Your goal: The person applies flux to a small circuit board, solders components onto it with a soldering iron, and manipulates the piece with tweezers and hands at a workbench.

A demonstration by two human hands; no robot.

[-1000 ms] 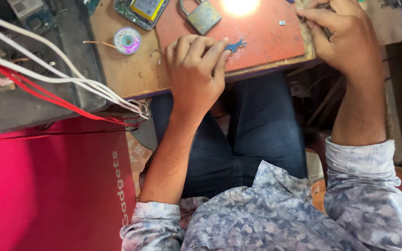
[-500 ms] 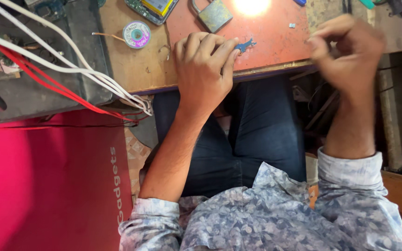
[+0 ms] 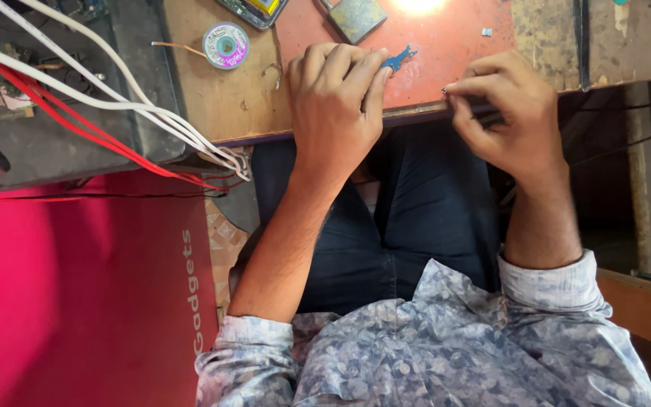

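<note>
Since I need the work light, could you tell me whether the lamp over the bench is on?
On. A bright white glare falls on the red mat beyond the left hand; the lamp itself is out of view.

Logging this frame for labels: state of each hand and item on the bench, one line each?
left hand: palm down on the red mat, fingertips pinning a small blue part
small blue part: flat on the mat, partly covered
right hand: at the bench edge, thumb and forefinger pinched; what they pinch is too small to tell
red mat: flat, lit by a lamp glare
solder wick spool: lying flat, loose end out
white and red wires: draped over the grey box
</note>
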